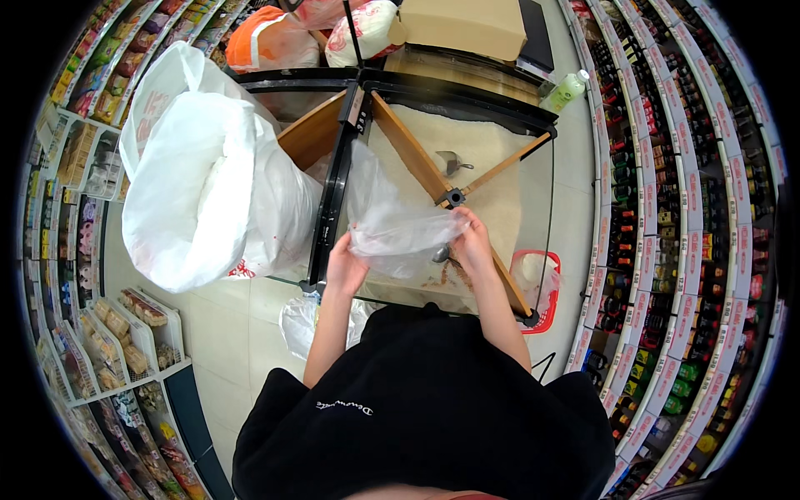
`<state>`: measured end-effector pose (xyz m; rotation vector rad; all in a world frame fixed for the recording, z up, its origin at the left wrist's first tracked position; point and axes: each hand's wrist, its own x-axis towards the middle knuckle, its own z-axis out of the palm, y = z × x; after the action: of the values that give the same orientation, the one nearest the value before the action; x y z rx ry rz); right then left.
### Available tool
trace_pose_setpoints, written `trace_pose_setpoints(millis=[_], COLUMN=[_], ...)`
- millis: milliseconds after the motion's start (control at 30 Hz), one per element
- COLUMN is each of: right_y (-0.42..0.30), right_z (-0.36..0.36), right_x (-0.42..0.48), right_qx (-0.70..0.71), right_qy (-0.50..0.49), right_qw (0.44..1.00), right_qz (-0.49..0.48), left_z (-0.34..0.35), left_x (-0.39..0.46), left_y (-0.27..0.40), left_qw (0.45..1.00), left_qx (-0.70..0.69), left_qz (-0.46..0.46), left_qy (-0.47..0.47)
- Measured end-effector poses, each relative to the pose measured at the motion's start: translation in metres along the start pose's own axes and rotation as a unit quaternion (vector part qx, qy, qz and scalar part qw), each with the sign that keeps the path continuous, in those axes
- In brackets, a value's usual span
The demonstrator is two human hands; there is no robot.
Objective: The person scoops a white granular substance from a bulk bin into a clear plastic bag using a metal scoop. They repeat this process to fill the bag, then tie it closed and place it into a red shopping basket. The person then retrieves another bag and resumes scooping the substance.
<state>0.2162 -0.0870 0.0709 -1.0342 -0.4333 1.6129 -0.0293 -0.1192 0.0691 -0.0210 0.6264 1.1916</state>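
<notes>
Between my two hands a thin clear plastic bag is stretched out sideways, its far end trailing up to the left. My left hand grips one side of its edge, and my right hand pinches the other. Beneath it lies a glass-sided bulk bin split by wooden dividers that meet at a black hub. White grain, apparently rice, fills the far compartment, where a metal scoop rests. Partly hidden by the bag, a second scoop lies near some brown grains.
Left of the bin stands a large white woven sack, its top rolled open. A red plastic basket sits at the bin's right corner, and a pale green bottle stands beyond. Stocked shelves line the right; snack bins are at left.
</notes>
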Motion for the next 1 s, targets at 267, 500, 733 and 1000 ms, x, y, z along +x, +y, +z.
trace_pose_setpoints(millis=[267, 500, 733, 1000], right_y=[-0.012, -0.024, 0.002, -0.018], right_z=[-0.062, -0.082, -0.053, 0.015], right_x=[0.053, 0.059, 0.057, 0.061], right_qx=[0.183, 0.2, -0.037, -0.281], right_qy=[0.055, 0.109, 0.104, -0.265], right_qw=[0.977, 0.971, 0.994, 0.912], right_qz=[0.094, 0.07, 0.011, -0.138], left_z=[0.018, 0.004, 0.011, -0.013], left_x=[0.032, 0.081, 0.1, 0.125], left_y=[-0.006, -0.025, -0.019, 0.013], left_qw=[0.776, 0.799, 0.987, 0.985], left_qx=[0.612, 0.585, 0.123, 0.09], left_qz=[-0.004, -0.093, -0.077, -0.057], left_qy=[-0.149, -0.103, 0.064, 0.137])
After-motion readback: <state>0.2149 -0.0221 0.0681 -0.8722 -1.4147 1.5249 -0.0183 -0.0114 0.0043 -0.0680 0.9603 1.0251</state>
